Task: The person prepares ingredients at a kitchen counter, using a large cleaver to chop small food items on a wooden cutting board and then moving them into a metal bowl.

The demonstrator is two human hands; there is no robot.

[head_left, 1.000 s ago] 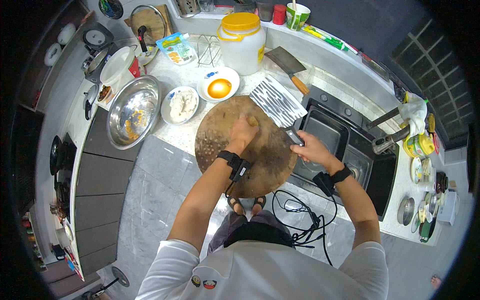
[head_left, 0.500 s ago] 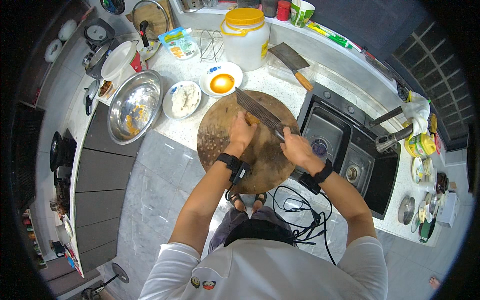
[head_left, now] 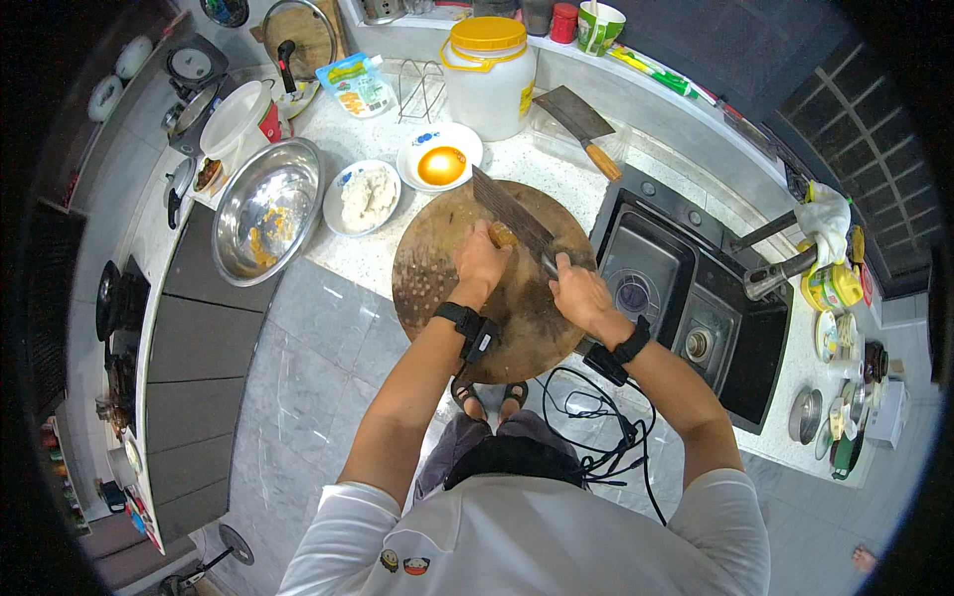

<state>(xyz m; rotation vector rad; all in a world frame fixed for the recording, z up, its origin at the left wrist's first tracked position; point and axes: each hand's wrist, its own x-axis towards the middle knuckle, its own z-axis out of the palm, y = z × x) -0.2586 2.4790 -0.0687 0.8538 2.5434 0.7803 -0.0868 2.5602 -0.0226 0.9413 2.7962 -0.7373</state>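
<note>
A round wooden chopping board [head_left: 527, 333] lies before me at the counter's edge. My right hand [head_left: 584, 296] is closed round the handle of a kitchen knife, whose long dark blade [head_left: 512, 209] points up and left across the board. My left hand [head_left: 481, 260] is on the board with its fingers bent, pressing a small yellow-brown piece of food [head_left: 504, 236] beside the blade. What kind of food it is, I cannot make out. Just past the board stand a bowl with orange-yellow liquid [head_left: 441, 165] and a bowl of white paste or powder [head_left: 369, 197].
A steel mixing bowl [head_left: 288, 179] with yellow bits sits left. Behind are a white tub with a yellow lid [head_left: 487, 84] and a cleaver [head_left: 576, 111]. On the right is a black double sink [head_left: 651, 233] with a tap [head_left: 780, 273]. Cables [head_left: 621, 437] hang near my right side.
The knife has turned slightly, and my right hand has shifted a little left and toward me. More of the food piece shows beside the blade. My left hand stays almost where it was.
</note>
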